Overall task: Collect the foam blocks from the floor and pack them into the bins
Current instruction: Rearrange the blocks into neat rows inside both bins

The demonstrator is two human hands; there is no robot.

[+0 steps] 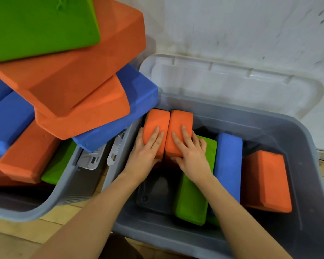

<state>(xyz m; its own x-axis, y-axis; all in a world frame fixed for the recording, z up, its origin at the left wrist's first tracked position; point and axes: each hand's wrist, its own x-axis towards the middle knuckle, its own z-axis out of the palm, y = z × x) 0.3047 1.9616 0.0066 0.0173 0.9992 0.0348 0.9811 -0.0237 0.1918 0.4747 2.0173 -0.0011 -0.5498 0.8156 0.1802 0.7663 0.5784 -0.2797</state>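
The packing step was in hand: two orange blocks were being seated on edge, side by side, at the far left end of the right bin. The left hand lay with fingers flat and slightly spread over the left orange block, thumb under its near end. The right hand gripped the right orange block likewise. Just right of those fingers stood a green block, then a blue block. Next, probably, both needed pressing down and releasing.
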